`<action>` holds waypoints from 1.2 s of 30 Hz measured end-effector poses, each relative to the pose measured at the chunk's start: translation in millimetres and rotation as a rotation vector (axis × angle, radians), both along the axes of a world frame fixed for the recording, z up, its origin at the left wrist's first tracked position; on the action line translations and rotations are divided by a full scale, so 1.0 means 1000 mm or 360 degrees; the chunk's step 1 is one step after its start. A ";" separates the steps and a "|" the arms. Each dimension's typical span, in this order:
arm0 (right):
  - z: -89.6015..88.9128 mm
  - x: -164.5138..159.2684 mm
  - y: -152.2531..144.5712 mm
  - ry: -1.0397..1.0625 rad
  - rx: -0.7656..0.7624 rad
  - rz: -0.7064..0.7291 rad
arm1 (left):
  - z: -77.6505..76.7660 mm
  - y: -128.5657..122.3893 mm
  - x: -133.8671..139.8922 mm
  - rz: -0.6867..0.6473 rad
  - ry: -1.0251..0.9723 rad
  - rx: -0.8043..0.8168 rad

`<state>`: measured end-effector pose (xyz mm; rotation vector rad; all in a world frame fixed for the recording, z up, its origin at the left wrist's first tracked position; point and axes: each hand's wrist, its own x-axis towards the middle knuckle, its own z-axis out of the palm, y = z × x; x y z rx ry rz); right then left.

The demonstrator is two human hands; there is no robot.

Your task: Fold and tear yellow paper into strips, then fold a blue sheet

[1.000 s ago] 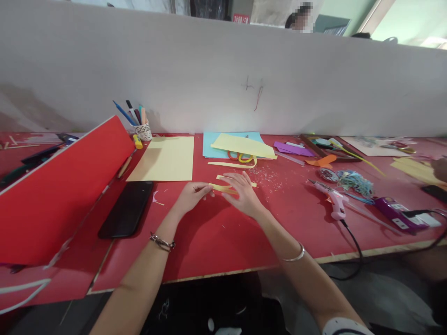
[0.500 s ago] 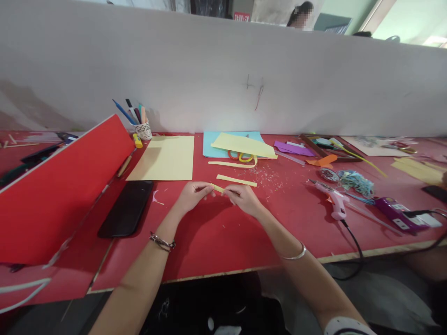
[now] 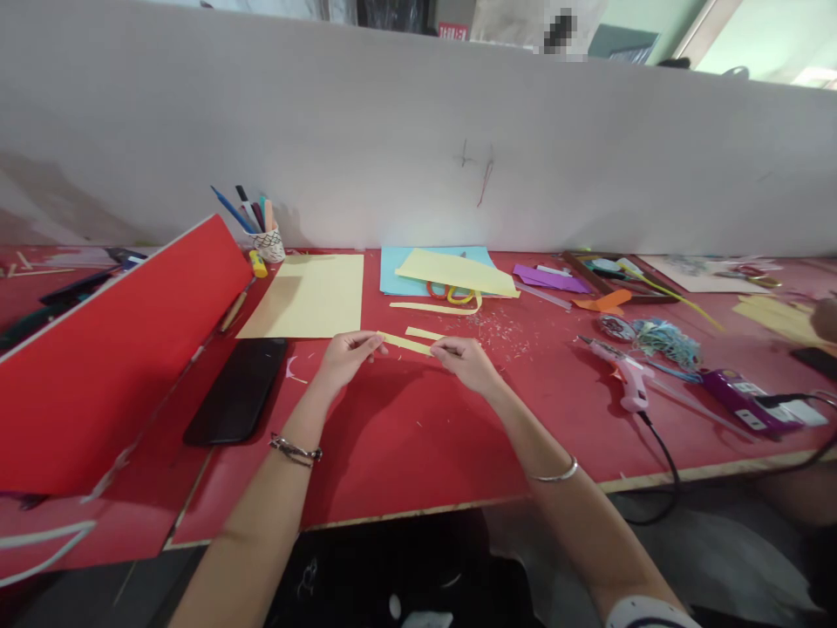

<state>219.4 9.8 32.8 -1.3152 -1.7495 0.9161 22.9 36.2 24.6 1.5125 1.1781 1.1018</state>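
Between my two hands a short yellow paper strip (image 3: 406,344) is stretched over the red table. My left hand (image 3: 351,356) pinches its left end, and my right hand (image 3: 466,359) pinches the right end. Just behind it lies a second yellow strip (image 3: 422,332), partly covered by my right hand. Farther back a longer yellow strip (image 3: 432,308) curls at its right end. Scissors (image 3: 459,295) with red and yellow handles stick out from under a folded yellow sheet (image 3: 451,271), which rests on light blue paper (image 3: 392,272).
To the left are a black phone (image 3: 236,392), a yellow sheet (image 3: 307,296), a pen cup (image 3: 267,244) and a leaning red board (image 3: 124,358). On the right lie a pink glue gun (image 3: 628,375), tangled yarn (image 3: 667,343) and a purple power strip (image 3: 745,401). A person's hand (image 3: 825,318) shows at far right.
My hands have moved apart, left hand leftward and right hand rightward, so more of the strip shows between them. At far right, the other person's hand has come farther into view.
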 end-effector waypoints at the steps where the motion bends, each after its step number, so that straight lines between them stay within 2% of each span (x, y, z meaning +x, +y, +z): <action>1: 0.000 0.001 0.000 0.0004 -0.0014 -0.0009 | 0.000 0.000 0.000 0.0010 0.0001 0.0000; 7: -0.001 0.008 0.002 0.0012 -0.0072 -0.0037 | 0.002 0.001 -0.006 0.0111 -0.0006 0.0026; 14: -0.001 0.012 0.005 0.0289 -0.0219 -0.0039 | 0.003 0.002 -0.010 0.0199 -0.0018 0.0054; 23: 0.002 0.011 0.005 0.0519 -0.0433 -0.0193 | -0.003 0.004 -0.013 0.0244 -0.0041 0.0091; 36: 0.003 0.008 0.005 0.0493 -0.0380 -0.0236 | 0.002 0.003 -0.011 0.0316 -0.0079 0.0080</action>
